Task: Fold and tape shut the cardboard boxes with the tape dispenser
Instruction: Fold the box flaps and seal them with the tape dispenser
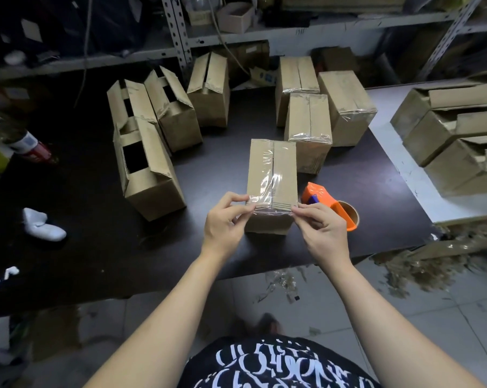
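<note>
Black shirt (264,365) bears unreadable white lettering; left hand (222,223) and right hand (324,229) pinch tape (267,212) on box (277,169).

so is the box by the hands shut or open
Shut: the box has top flaps closed, clear tape along the seam; left hand and right hand pinch its near end.

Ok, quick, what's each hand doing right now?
Left hand: pinches the clear tape at the near left corner of the box.
Right hand: pinches the same tape at the near right corner.
</note>
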{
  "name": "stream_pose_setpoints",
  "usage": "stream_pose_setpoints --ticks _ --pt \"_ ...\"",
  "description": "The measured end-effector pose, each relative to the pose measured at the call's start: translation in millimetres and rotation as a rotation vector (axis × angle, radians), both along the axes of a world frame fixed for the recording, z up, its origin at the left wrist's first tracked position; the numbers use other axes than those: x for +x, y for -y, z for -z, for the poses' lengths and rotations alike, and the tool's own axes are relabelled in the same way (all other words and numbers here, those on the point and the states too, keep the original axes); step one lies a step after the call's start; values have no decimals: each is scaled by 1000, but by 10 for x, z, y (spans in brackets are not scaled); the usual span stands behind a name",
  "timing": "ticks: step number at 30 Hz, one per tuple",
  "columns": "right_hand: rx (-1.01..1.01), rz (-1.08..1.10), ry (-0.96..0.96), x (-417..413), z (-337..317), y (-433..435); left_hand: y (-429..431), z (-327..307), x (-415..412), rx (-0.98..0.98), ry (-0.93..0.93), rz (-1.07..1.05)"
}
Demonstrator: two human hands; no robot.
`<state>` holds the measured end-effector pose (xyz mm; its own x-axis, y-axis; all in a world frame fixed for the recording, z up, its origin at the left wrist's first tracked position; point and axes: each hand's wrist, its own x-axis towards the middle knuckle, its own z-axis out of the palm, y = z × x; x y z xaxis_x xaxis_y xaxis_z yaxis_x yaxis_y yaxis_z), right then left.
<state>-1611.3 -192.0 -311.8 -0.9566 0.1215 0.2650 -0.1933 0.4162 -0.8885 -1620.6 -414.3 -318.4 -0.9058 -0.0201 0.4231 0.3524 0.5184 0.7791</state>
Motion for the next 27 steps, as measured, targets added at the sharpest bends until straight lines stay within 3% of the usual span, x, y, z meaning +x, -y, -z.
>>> stream_pose_setpoints --ticks 5,9,17,20,25,27 --pt "71 14 -23 0 -36 46 67 42 -6 -27 -48 -25" --pt "27 98 9 -30 -105 172 147 34 -43 -169 -127 24" --pt "42 -7 81 -10 -45 28 155 -53 -15 -302 -133 105" --pt "63 -18 30 -6 -36 38 207 -77 42 -273 -72 128" --pt "132 6 -4 46 -40 34 35 -103 60 -113 -25 -54" --pt "64 8 50 61 -87 49 -27 -133 59 -75 -17 -108"
